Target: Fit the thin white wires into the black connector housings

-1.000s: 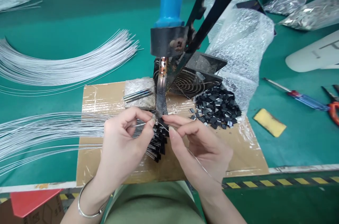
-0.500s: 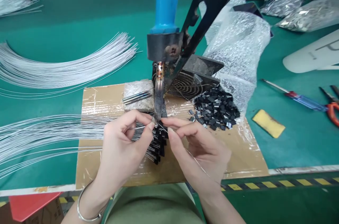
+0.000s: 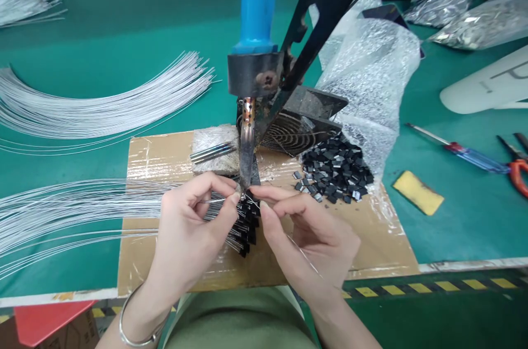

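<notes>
A blue-handled soldering iron (image 3: 258, 16) hangs tip-down from a black metal bracket (image 3: 322, 30). Just left of its tip, my left hand (image 3: 193, 228) is closed, thumb and forefinger pinching the end of a thin wire. My right hand (image 3: 309, 239) is closed opposite, a thin strand of solder wire (image 3: 303, 254) running between its fingers and back across the palm. Its forefinger reaches almost to the tip. My fingers hide most of the joint under the iron. Below lie wires with black tabs (image 3: 246, 233) at their ends, their long strands (image 3: 82, 206) trailing left.
Cardboard (image 3: 371, 244) covers the work spot. Loose black tabs (image 3: 336, 167) are heaped right of a round-grilled fan (image 3: 289, 132). Another wire bundle (image 3: 103, 112) lies at left. Rightward are bubble wrap (image 3: 371, 74), a yellow sponge (image 3: 418, 192), a screwdriver (image 3: 474, 156), red-handled pliers (image 3: 518, 176) and a white cup (image 3: 487, 85).
Both hands stay at the iron's tip with the same grips. My right thumb and forefinger have shifted very slightly left, along with the solder wire.
</notes>
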{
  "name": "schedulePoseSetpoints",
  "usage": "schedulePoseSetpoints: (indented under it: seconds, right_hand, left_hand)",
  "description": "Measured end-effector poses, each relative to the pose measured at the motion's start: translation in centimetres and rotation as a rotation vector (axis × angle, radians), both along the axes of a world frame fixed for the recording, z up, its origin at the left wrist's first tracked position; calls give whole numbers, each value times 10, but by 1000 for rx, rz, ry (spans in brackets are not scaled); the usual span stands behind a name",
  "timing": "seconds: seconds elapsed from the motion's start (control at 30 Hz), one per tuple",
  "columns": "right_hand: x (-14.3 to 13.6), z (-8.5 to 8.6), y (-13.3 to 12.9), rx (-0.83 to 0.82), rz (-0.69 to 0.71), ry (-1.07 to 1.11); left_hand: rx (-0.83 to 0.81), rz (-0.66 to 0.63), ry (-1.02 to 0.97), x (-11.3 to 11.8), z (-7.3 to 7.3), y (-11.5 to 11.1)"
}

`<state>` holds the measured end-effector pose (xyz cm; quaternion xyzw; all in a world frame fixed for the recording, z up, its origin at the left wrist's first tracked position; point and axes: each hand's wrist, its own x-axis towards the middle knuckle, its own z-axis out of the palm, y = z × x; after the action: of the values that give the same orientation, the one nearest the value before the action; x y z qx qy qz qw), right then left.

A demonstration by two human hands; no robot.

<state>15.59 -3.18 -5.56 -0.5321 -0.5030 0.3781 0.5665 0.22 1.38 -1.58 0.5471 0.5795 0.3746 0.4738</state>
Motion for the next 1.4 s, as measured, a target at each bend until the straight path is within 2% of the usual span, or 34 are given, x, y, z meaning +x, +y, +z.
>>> schedulePoseSetpoints:
  seconds: [1.4]
  right_hand:
    - [-5, 0, -1, 68, -33, -77]
  left_hand:
    - [-9, 26, -32, 3, 7, 0]
